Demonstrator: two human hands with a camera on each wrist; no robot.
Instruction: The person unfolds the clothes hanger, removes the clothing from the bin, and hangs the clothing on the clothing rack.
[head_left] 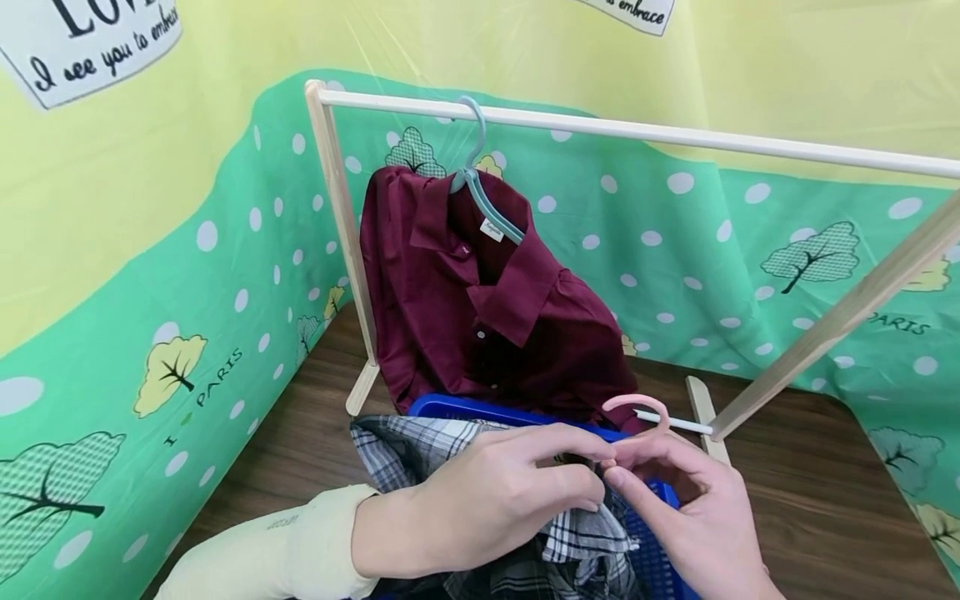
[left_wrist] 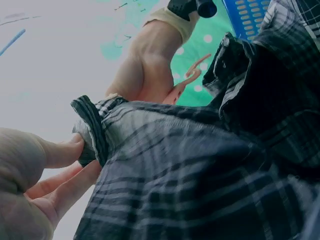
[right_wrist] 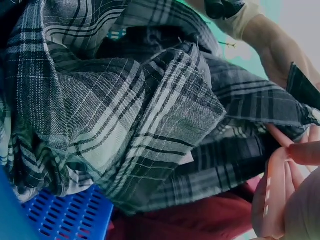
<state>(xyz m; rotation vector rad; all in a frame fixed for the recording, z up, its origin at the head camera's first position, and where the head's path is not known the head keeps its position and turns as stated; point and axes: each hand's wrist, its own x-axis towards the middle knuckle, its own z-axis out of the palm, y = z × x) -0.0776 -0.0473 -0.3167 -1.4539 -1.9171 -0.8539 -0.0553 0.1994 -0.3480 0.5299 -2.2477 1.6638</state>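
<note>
A black, grey and white plaid shirt (head_left: 420,442) lies bunched over a blue basket (head_left: 656,533). My left hand (head_left: 495,500) pinches a folded edge of the shirt between thumb and fingers, as the left wrist view shows; that edge looks like part of the collar. Close beside it, my right hand (head_left: 693,500) grips a pink hanger (head_left: 641,402), whose hook sticks up above the fingers. In the right wrist view the hanger's body (right_wrist: 276,200) lies along the right palm, near the shirt's edge. The rest of the hanger is hidden by the hand and cloth.
Behind the basket, a maroon shirt (head_left: 480,308) hangs on a teal hanger (head_left: 474,137) from the white rail (head_left: 637,129) of a wooden rack. Rack posts (head_left: 341,225) stand at both sides. A patterned green and yellow cloth (head_left: 247,250) surrounds the brown wooden surface (head_left: 817,500).
</note>
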